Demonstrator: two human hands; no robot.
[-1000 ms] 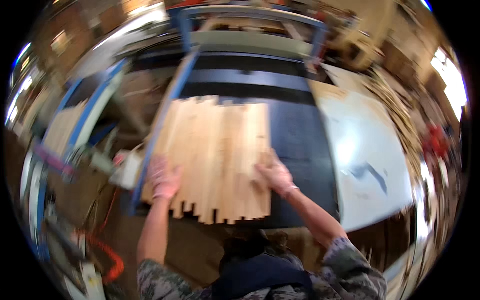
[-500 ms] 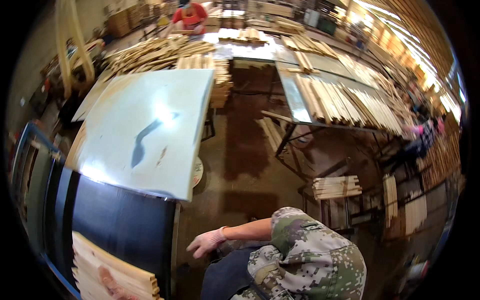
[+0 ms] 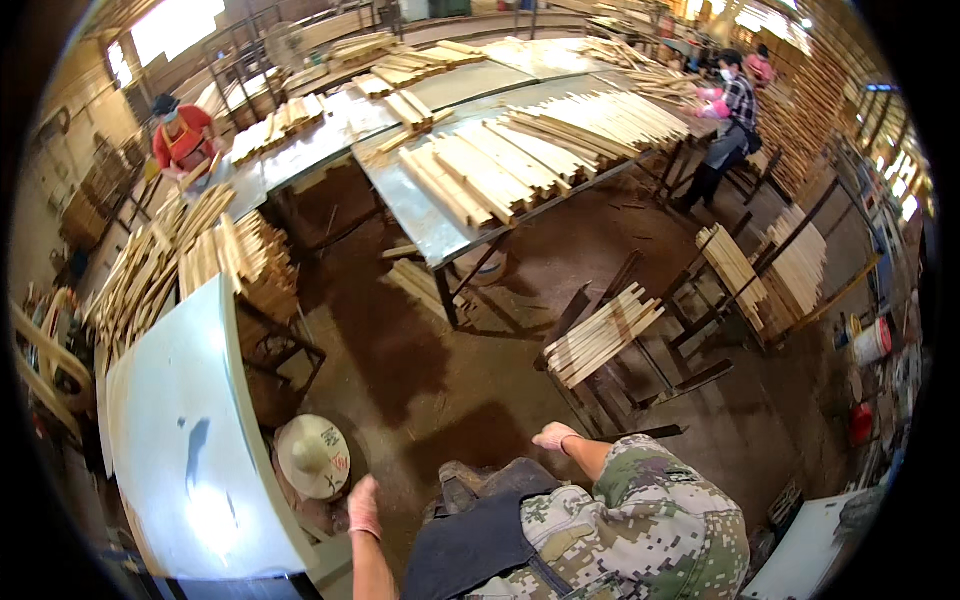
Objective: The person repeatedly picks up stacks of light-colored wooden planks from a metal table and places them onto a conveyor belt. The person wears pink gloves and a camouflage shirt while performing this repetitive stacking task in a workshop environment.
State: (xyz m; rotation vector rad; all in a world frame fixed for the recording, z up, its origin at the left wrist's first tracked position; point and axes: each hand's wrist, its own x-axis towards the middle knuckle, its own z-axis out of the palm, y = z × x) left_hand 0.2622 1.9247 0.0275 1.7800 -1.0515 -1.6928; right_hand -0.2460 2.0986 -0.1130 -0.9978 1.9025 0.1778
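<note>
Counted: one left hand (image 3: 364,507), just right of one conical hat (image 3: 313,457); one right hand (image 3: 556,437), farther right. Both appear empty; how far open cannot be told. One near strip bundle (image 3: 605,335) lies right of the hat, beyond the right hand, untouched.

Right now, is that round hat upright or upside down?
Upright, it seems: the hat near the left hand shows its peak facing up.

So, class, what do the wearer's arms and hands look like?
The left hand and right hand wear pale, pinkish-white gloves ending at the wrist. The right sleeve is pixelated camouflage in green, brown and off-white, stopping around the elbow; the left sleeve cannot be seen.
</note>
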